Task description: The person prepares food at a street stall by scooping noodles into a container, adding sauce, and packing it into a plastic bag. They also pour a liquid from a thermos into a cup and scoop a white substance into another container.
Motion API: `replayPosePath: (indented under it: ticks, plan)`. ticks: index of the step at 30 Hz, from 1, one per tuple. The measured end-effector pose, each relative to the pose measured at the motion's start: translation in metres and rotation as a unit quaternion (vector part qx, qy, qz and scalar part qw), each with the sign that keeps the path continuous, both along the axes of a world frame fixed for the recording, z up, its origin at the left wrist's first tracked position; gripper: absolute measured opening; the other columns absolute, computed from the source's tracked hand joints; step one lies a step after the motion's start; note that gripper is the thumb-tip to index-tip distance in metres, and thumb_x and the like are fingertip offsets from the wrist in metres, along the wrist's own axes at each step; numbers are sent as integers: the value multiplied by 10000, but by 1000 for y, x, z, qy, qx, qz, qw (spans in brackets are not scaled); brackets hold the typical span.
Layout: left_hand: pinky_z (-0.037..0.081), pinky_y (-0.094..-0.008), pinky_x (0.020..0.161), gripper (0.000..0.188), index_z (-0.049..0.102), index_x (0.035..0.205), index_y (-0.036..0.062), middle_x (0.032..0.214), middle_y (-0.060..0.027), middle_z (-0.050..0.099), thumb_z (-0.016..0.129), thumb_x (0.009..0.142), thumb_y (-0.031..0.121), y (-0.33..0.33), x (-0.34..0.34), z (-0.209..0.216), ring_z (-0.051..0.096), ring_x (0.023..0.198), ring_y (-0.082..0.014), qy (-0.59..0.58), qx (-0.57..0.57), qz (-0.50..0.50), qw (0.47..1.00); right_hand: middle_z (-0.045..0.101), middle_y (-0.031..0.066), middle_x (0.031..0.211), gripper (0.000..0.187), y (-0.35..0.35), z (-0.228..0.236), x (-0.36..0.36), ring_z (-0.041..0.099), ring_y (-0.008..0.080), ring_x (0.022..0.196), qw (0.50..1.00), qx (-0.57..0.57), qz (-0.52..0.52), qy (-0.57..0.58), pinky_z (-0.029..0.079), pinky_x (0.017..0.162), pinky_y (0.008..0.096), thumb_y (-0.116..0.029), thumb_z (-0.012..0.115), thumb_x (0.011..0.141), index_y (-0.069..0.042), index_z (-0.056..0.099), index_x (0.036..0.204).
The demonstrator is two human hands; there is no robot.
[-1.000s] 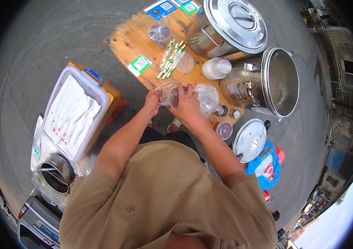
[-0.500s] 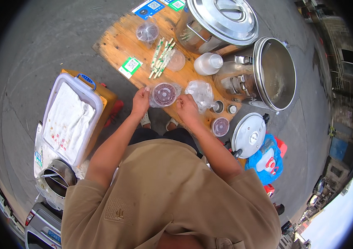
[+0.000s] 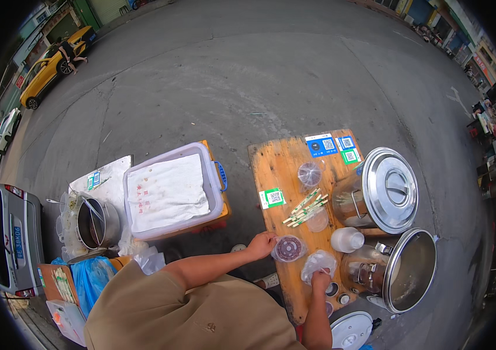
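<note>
With the fingers (image 3: 270,238) of the left hand (image 3: 259,245) pinched together, hardly any gap left, on the left edge of a clear plastic bag (image 3: 300,243). Standing at a wooden surface (image 3: 277,166), well apart from the steel pots along its right side. Seeing there a stainless-steel pot (image 3: 395,189) capped with a handled lid and, nearer, an open one (image 3: 391,271). Reaching with the right hand (image 3: 321,281) to a bunch of crumpled clear bags (image 3: 313,264), touching it with bent fingers; cannot tell how far closed. Holding inside the left hand's bag a lidded cup (image 3: 289,249) of dark purple drink, at the surface's left edge, just right of that hand. Pointing its round lid up toward the viewer, with long axis near vertical, seen almost end-on; impossible to tell whether resting on the wood or held just above. Keeping company to its right: stacked translucent cups (image 3: 347,239). Lying beyond it, in a loose pile: slim white-and-green paper-wrapped straws (image 3: 307,208).
</note>
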State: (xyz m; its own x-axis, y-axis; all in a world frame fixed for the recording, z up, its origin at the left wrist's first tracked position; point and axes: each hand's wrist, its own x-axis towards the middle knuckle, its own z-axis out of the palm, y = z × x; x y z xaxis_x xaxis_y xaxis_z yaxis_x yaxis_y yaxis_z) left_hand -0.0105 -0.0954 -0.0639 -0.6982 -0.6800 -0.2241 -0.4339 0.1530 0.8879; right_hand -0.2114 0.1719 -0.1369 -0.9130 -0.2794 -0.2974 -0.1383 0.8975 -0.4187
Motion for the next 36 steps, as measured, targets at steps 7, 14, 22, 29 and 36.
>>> replayPosePath:
  ticks: [7,14,22,29,36]
  plan:
    - [558,-403,776,239,707,1071,17,958,-188,728,634,928,194,8,5,-8,723,879,-327,23,53,39,998,733,120,901,177,64,17,-3,680,184,787,952,-213,-147,-162,529,707,315,-80,662,883,-1,641,1040]
    - [549,-382,685,244,723,1046,29,790,-146,716,635,963,240,-8,3,-7,707,705,-265,5,119,32,992,730,85,906,254,87,84,73,674,148,821,905,-212,-2,-369,529,758,307,-110,707,939,-12,625,1159]
    - [546,-383,646,293,741,1073,47,733,-146,704,621,986,300,-10,-3,2,699,642,-258,14,94,-2,995,695,178,984,228,-82,105,67,629,389,922,917,-148,365,67,513,845,459,-40,611,914,-58,680,1130]
    - [555,-303,635,243,731,1070,21,747,-74,712,635,1004,234,-14,-5,18,674,639,-114,-2,83,-51,995,613,146,1023,290,-106,85,43,578,368,1014,896,-121,414,103,494,897,450,-3,608,859,-81,708,1120]
    - [544,-315,605,277,738,1073,6,754,-109,726,621,1001,247,-15,-10,7,677,603,-143,-12,147,5,989,622,145,1012,274,-109,87,43,585,354,989,888,-162,415,112,500,876,441,-8,625,882,-68,706,1137]
